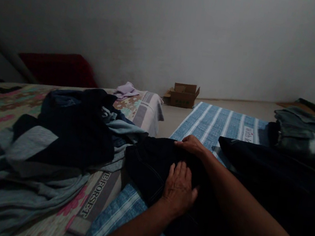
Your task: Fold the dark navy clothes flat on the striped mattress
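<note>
Dark navy trousers (150, 164) with a pale stitched seam lie across a blue-and-white striped cloth (213, 122). Their left end reaches over to the neighbouring bed. My left hand (179, 188) rests flat on the trousers, fingers stretched out and palm down. Just beyond it, my right hand (193, 145) is closed on the far edge of the trousers, its fingertips partly hidden. In the shadow under my right forearm, the lower part of the trousers is hard to make out.
Left, a heap of dark and grey clothes (78, 130) covers a flowered bedspread (94, 203). Folded dark garments (305, 136) are stacked at right, near another dark garment (246, 155). An open cardboard box (183, 96) stands by the wall. A lilac cloth (126, 91) lies at the bed's far edge.
</note>
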Action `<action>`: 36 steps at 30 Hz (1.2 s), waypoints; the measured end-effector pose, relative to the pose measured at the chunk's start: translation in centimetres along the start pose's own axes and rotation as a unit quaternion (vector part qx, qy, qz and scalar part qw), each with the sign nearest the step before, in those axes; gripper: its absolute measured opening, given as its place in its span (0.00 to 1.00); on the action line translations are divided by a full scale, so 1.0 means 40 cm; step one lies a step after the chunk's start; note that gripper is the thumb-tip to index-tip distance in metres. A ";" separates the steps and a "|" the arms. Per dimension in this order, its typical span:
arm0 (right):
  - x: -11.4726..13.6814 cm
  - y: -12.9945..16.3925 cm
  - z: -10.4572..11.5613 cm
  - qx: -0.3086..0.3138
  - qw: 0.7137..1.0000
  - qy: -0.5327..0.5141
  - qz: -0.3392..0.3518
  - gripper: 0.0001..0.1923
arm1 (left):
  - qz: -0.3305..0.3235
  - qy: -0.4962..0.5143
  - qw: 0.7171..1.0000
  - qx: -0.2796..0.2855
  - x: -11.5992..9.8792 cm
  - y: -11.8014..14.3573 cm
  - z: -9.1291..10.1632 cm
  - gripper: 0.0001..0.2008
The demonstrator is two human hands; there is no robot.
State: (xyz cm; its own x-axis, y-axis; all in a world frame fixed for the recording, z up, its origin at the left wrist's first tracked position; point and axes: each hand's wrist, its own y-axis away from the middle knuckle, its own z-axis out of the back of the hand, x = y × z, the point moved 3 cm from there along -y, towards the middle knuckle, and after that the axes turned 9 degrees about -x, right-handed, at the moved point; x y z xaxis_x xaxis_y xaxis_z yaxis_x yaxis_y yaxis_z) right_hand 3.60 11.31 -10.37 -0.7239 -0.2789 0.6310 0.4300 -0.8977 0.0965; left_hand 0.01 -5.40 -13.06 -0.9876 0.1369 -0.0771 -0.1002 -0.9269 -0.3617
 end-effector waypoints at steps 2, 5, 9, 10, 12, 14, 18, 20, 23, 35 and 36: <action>0.019 -0.015 -0.004 0.033 0.999 -0.008 -0.002 0.20 | 0.014 0.001 1.000 0.006 0.003 0.001 0.001 0.32; 0.051 -0.030 -0.010 0.071 0.997 -0.021 0.006 0.14 | 0.016 0.007 1.000 0.023 0.005 0.002 0.006 0.34; 0.087 -0.029 -0.011 0.089 0.992 -0.085 0.030 0.05 | 0.017 0.015 0.999 0.038 0.005 0.005 0.007 0.36; 0.093 -0.027 -0.012 0.090 0.990 -0.107 0.037 0.04 | 0.021 0.016 0.999 0.039 0.005 0.005 0.007 0.36; 0.099 -0.025 -0.017 0.089 0.985 -0.141 0.045 0.03 | 0.031 0.015 0.998 0.043 0.005 0.004 0.008 0.37; 0.101 -0.029 -0.025 0.086 0.983 -0.157 0.044 0.02 | 0.043 0.011 0.998 0.049 0.006 0.002 0.010 0.38; 0.113 -0.044 -0.039 0.084 0.978 -0.184 0.047 0.02 | 0.050 0.010 0.996 0.072 0.008 0.002 0.009 0.41; 0.128 -0.044 -0.039 0.091 0.973 -0.203 0.060 0.02 | 0.045 0.017 0.996 0.079 0.010 0.004 0.005 0.41; 0.149 -0.031 -0.029 0.115 0.963 -0.228 0.080 0.04 | 0.045 0.019 0.997 0.065 0.010 0.008 0.002 0.41; 0.084 0.024 0.016 0.173 0.979 -0.106 0.024 0.05 | 0.046 0.005 0.999 0.010 -0.005 0.011 0.016 0.37; 0.078 0.029 0.019 0.177 0.979 -0.100 0.018 0.05 | 0.042 0.005 0.999 0.001 -0.006 0.013 0.014 0.37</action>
State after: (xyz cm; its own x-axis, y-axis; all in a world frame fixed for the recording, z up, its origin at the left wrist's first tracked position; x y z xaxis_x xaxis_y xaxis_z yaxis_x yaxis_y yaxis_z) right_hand 2.26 9.65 -7.73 -0.6002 -0.2034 0.7736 0.6389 -0.7039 0.3106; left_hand 0.12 -6.13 -12.72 -0.9912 0.0619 -0.1167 -0.0170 -0.9360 -0.3516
